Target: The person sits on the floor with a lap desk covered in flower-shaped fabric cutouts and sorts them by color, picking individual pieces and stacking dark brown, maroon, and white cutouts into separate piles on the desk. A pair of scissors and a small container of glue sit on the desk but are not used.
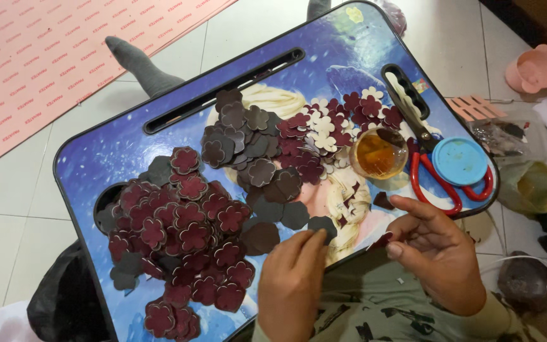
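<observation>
My left hand [290,282] rests at the near edge of a blue lap tray [115,152], its fingertips pressing on a dark grey round cut-out [321,225]. My right hand [437,250] hovers just right of it, pinching a small dark red piece [382,240] between thumb and fingers. A big heap of dark red flower-shaped cut-outs [182,237] covers the tray's left side. Brown-grey flower pieces [245,136] lie in the middle. Smaller maroon and cream flowers [330,123] are scattered behind.
A small clear cup of amber glue [378,154] stands on the tray's right part. Red-handled scissors [435,168] and a round blue lid [459,161] lie beside it. A grey-socked foot [140,63], pink sheet [39,57], plastic bags [527,177] and pink container [533,68] surround the tray.
</observation>
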### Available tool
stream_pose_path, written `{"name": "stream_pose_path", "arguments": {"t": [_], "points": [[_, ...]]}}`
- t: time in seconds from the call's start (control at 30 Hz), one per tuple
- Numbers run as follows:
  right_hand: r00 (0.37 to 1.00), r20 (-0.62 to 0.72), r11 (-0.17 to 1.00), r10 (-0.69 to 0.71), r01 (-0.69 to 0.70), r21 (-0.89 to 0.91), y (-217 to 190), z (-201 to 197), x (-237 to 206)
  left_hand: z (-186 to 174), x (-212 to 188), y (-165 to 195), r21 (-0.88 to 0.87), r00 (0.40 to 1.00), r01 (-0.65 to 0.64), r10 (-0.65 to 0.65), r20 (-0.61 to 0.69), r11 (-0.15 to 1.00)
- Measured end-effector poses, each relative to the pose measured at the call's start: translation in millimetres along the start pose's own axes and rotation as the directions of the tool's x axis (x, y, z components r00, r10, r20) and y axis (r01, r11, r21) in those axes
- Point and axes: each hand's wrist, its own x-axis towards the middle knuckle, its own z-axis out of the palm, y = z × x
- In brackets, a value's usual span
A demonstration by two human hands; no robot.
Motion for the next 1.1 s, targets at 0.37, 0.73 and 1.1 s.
{"name": "stream_pose_path", "arguments": {"t": [0.37, 0.73, 1.1], "points": [[0.999, -0.05, 1.0, 0.017, -0.018, -0.022, 1.4, -7.2, -1.4, 20.4, -3.8, 3.6, -0.132, 0.993, 0.055, -0.067, -0.094, 0.99], [0.96, 0.216, 0.982, 0.178, -0.158, -0.108, -19.0, 19.1, -3.6, 13.1, -35.6, -9.0, -0.622, 0.552, 0.777, -0.369, 0.748, -0.097], [0.884, 0.291, 0.907, 0.366, -0.269, -0.324, -37.7, 36.7, 10.8, 15.8, -44.0, -12.3, -0.593, 0.561, 0.805, -0.349, 0.751, 0.018]]}}
